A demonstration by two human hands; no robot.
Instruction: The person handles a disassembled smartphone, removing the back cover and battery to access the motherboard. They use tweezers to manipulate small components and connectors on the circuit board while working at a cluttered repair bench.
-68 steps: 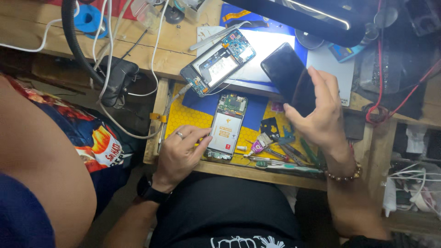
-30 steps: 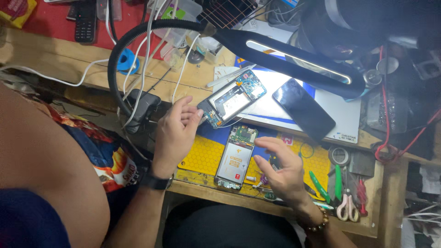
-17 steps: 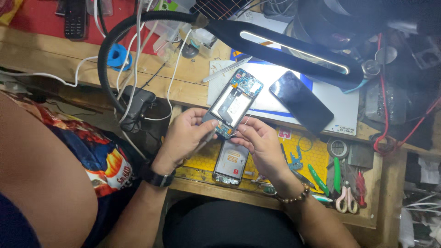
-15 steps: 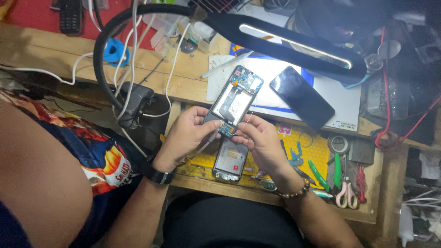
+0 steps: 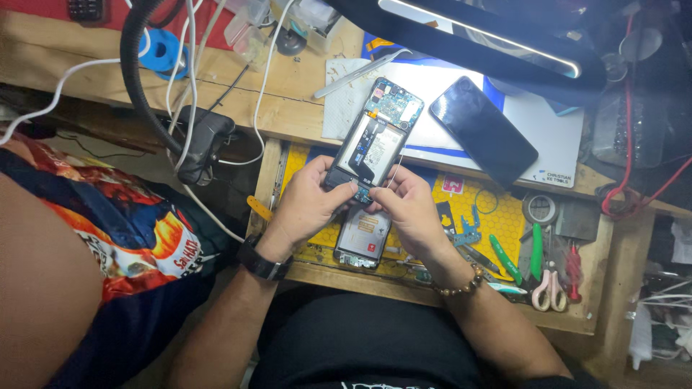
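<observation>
The left hand [image 5: 311,198] and right hand [image 5: 408,209] pinch the lower end of the opened phone [image 5: 375,138], tilted above the yellow mat [image 5: 497,216]. Another opened phone [image 5: 362,240] lies just below them. The black phone [image 5: 483,130] lies apart, at the right.

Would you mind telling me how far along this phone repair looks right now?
Done: the opened phone has its back off, board and battery exposed. In hand: left hand and right hand grip its lower end. Left: a second opened phone and black screen panel lie aside.
</observation>
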